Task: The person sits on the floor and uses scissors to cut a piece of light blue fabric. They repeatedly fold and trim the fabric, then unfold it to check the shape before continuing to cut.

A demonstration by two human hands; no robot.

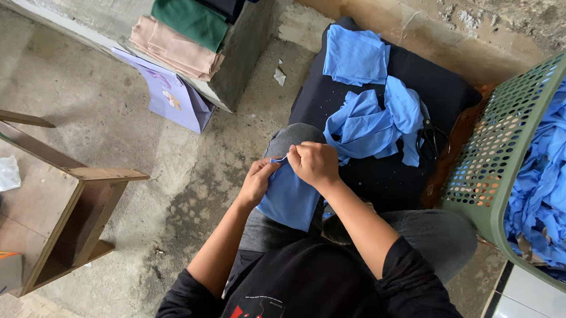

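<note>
On a rough concrete floor [66, 95], the left hand [256, 180] and right hand [314, 163] each pinch the top edge of a blue cloth piece [290, 200] draped over the knee, fingers narrowed to keep it taut, more blue pieces [367, 122] just beyond the fingertips, a green basket [491, 162] to the right.

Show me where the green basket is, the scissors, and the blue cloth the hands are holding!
green basket [500, 142], head view, on its holed side wall.
scissors [432, 142], head view, on the dark handles lying on the black cushion.
blue cloth [290, 200], head view, on the flat part hanging below both hands.
</note>
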